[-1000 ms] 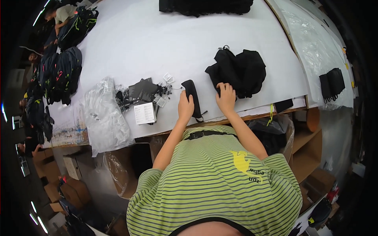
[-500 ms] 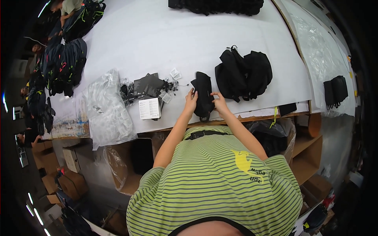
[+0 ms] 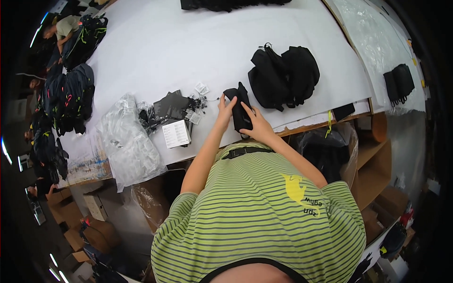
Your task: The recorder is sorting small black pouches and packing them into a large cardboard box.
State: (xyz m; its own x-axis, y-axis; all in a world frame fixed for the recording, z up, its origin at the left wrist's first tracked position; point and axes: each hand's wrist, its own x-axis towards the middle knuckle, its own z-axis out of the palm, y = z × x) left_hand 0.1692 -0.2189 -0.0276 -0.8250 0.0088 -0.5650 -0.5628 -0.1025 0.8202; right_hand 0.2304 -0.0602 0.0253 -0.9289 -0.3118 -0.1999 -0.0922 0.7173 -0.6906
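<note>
A narrow folded black fabric bundle (image 3: 240, 109) lies at the table's front edge, directly before me; its exact kind I cannot make out. My left hand (image 3: 226, 112) grips its left side, fingertips on the upper part. From the right, my right hand (image 3: 257, 124) holds the lower part, thumb near the bottom end and fingers across the cloth. Just beyond, to the right, sits a heap of black fabric bags (image 3: 284, 78) with a cord loop on top. Left of my hands are dark cards (image 3: 171, 104), a stack of white printed cards (image 3: 176, 134) and small clear sachets (image 3: 202, 88).
A pile of clear plastic bags (image 3: 127, 141) hangs over the front edge at left. Dark backpacks (image 3: 75, 96) stand at far left, near another person (image 3: 66, 27). Open cardboard boxes (image 3: 373, 162) sit below the table. More black pieces (image 3: 399, 82) lie on the right-hand table.
Both hands have shifted on the black bundle; my right hand now reaches over it instead of touching its edge. The bundle looks tilted and more tightly folded. The whole view has turned slightly.
</note>
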